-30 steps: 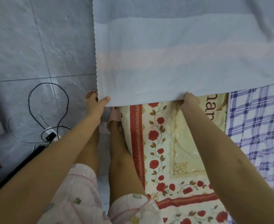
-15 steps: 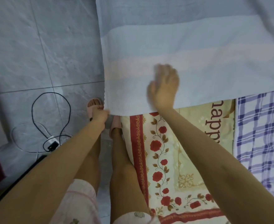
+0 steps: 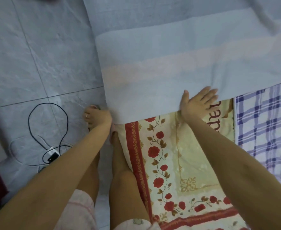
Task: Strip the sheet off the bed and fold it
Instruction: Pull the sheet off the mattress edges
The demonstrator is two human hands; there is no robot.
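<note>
A pale blue sheet [image 3: 169,63] with a faint pink band lies folded over itself across the top of the view, its near edge running from the floor side to the bed. My left hand [image 3: 101,116] grips the sheet's near left corner, fingers curled round the cloth. My right hand [image 3: 197,102] lies flat with spread fingers on the near edge of the sheet, further right, pressing it down onto the bed.
Under the sheet lie a cream cover with red roses [image 3: 169,155] and a blue checked cloth [image 3: 265,130] to its right. Grey floor tiles [image 3: 37,55] are on the left, with a black cable and charger [image 3: 52,155]. My legs stand at the bed's edge.
My right hand let go of the sheet's near edge, swept flat across the cloth, and now rests flat at the edge further right. My left hand kept its grip on the corner.
</note>
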